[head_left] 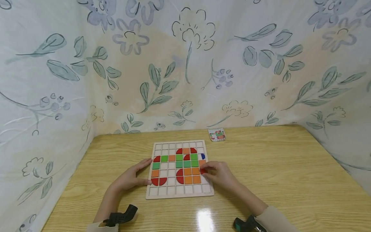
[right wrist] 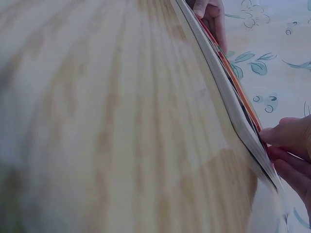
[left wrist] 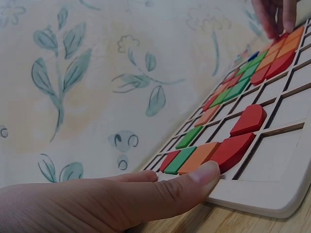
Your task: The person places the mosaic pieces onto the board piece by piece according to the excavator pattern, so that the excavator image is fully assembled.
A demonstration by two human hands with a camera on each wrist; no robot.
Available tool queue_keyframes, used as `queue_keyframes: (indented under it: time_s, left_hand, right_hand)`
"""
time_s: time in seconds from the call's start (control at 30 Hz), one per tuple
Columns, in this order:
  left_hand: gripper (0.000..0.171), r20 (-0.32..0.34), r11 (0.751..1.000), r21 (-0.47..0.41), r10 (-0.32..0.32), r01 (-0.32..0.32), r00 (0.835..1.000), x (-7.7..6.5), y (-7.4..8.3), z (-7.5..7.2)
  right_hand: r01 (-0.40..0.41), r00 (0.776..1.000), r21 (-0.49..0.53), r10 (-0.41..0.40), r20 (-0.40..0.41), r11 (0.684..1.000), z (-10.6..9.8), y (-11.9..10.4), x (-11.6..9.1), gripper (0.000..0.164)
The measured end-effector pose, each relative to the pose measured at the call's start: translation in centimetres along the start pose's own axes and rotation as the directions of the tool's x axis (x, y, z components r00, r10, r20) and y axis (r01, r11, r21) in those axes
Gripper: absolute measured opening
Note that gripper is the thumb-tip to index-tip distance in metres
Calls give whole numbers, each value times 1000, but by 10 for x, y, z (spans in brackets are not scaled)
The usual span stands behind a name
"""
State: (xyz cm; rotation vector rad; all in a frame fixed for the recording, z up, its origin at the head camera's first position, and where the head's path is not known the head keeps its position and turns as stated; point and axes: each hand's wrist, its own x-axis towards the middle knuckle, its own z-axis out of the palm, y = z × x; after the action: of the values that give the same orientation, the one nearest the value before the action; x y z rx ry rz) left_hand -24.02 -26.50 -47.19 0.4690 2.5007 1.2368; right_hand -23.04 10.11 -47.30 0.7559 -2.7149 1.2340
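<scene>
A pale wooden grid board (head_left: 171,190) lies on the table, several cells filled with red, orange and green pieces. My left hand (head_left: 130,177) rests at its left edge, fingers and thumb spread and fairly straight. In the left wrist view the thumb (left wrist: 194,182) lies on the rim beside a red rounded piece (left wrist: 233,150). At the board's right edge my right hand (head_left: 221,174) pinches a red piece (head_left: 203,171) between thumb and fingertips, low over the rightmost column. Just behind it sit an orange square (head_left: 202,163) and a blue rounded piece (head_left: 203,156).
A small printed card (head_left: 216,134) with a coloured pattern lies behind the board's right corner. Flowered cloth (head_left: 185,64) hangs behind and on both sides of the wooden table (head_left: 261,154). Each wrist wears a black device (head_left: 120,216).
</scene>
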Motion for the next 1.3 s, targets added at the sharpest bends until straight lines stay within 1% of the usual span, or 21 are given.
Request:
queue_keyframes:
  time_s: [0.17, 0.33, 0.43, 0.53, 0.7, 0.97, 1.17, 1.23, 1.3]
  left_hand:
    - [83, -1, 1000, 3, 5, -5, 1000, 0, -1, 0]
    - [83, -1, 1000, 10, 6, -6, 1000, 0, -1, 0]
    - [83, -3, 1000, 10, 3, -3, 1000, 0, -1, 1]
    - [83, -3, 1000, 10, -1, 1, 1000, 1, -1, 1]
    - [84, -6, 1000, 19, -6, 6, 1000, 1, -1, 1]
    - [83, -11, 999, 32, 1, 0, 1000, 1, -4, 2]
    - [84, -10, 999, 43, 11, -10, 1000, 1, -6, 2]
    - [84, -9, 999, 45, 10, -10, 1000, 2, -6, 2]
    - [84, -9, 999, 47, 8, -7, 1000, 2, -6, 2]
  right_hand:
    - [-12, 1000, 19, 12, -10, 1000, -1, -3, 0, 20]
    - [49, 999, 39, -48, -2, 998, 1, -4, 2, 24]
    - [59, 998, 47, -60, 14, 997, 4, -4, 3, 23]
    - [45, 999, 49, -46, 26, 998, 6, -5, 2, 22]
    - [22, 999, 83, -26, 43, 996, 7, -6, 2, 22]
    - [24, 999, 127, -30, 44, 992, 7, -6, -1, 21]
    - [-8, 999, 143, 3, 34, 990, -2, -7, -6, 21]
    - [-25, 999, 175, 19, 36, 984, -7, -7, -8, 21]
    - [-59, 998, 205, 50, 48, 977, -13, -11, -11, 22]
